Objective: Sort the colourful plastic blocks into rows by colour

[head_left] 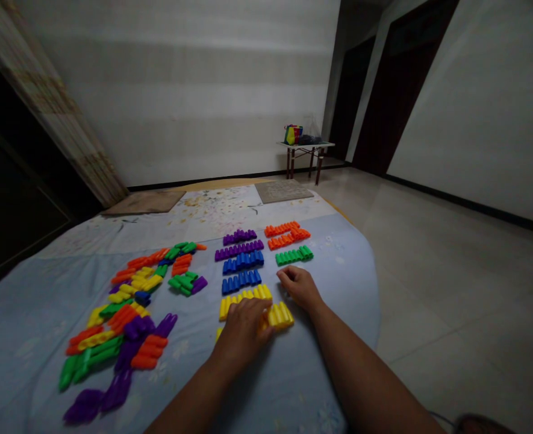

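Pale blue flowered cloth [26, 307] covers the table, reaching well beyond the fingers of both hands. Farthest left of the fingers hangs a patterned curtain [61, 111]; nearer, though well left of the left hand's fingers, spreads a mixed scatter of tube-like pieces [124, 317] in orange, yellow, green, purple and blue. Beyond it lies a brown board [144, 203]. Past the left fingertips, farthest first, run two purple rows [239, 249], two blue rows [241, 281] and the back yellow row [248, 295]. Left hand [246, 322] fingers bend over the front yellow row [280, 316], which shows on both sides of them (whether they grip it, I cannot tell). Beyond the right hand's fingertips sit two orange rows [288, 239], a grey board [283, 191] farther off, and, closer, a green row [294, 255]. Right hand [300, 286] fingers curl inward, just short of that row; whether they hold anything is hidden. Far past them stands a small table [305, 145].
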The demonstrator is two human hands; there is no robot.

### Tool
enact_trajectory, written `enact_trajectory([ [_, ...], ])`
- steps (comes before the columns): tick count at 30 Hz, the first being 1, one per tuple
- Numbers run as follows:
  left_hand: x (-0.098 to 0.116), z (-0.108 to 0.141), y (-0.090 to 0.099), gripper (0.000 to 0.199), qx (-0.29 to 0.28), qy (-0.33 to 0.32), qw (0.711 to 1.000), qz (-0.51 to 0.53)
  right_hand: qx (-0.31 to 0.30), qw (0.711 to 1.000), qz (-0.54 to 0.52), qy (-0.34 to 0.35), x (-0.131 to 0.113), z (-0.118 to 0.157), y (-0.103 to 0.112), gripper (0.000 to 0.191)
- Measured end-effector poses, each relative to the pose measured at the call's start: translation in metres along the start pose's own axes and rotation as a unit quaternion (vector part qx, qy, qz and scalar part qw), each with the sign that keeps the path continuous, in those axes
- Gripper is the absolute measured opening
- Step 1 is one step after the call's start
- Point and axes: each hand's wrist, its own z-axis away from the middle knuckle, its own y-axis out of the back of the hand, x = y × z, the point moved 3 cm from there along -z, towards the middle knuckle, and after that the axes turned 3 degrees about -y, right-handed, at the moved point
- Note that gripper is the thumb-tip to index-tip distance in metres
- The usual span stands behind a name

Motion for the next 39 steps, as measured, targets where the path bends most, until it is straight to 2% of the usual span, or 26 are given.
enact_trajectory([
  [4,-0.004,0.0,-0.007,0.039,-0.008,-0.009,1.0,0.012,-0.003,1.0,0.009,-0.005,0.001,0.0,0.0,0.029],
  [7,-0.007,0.002,0.0,0.047,0.017,-0.017,0.999,0.032,-0.005,1.0,0.008,-0.005,0.003,0.0,-0.001,0.03],
  [10,-0.02,0.011,0.024,0.039,0.088,0.014,0.995,0.046,-0.009,1.0,0.002,-0.009,0.003,0.0,-0.001,0.031],
  [14,-0.06,0.038,0.058,0.036,0.211,0.117,0.968,0.063,0.001,1.0,0.002,-0.001,0.002,0.0,-0.001,0.03],
  [17,-0.086,0.059,0.067,0.037,0.251,0.161,0.953,0.056,0.013,1.0,0.01,0.011,0.001,0.001,0.0,0.032],
  [20,-0.095,0.072,0.061,0.035,0.254,0.163,0.952,0.045,0.021,0.999,0.036,0.027,0.002,0.003,0.001,0.031],
  [28,-0.082,0.073,0.04,0.028,0.204,0.096,0.972,0.066,0.022,0.983,0.183,0.009,0.002,0.011,0.009,0.025],
  [33,-0.089,0.074,0.044,0.029,0.228,0.088,0.967,0.072,0.019,0.969,0.246,0.002,0.0,0.015,0.006,0.021],
  [39,-0.092,0.077,0.05,0.03,0.251,0.089,0.961,0.077,-0.011,0.962,0.272,-0.003,-0.001,0.013,0.006,0.022],
])
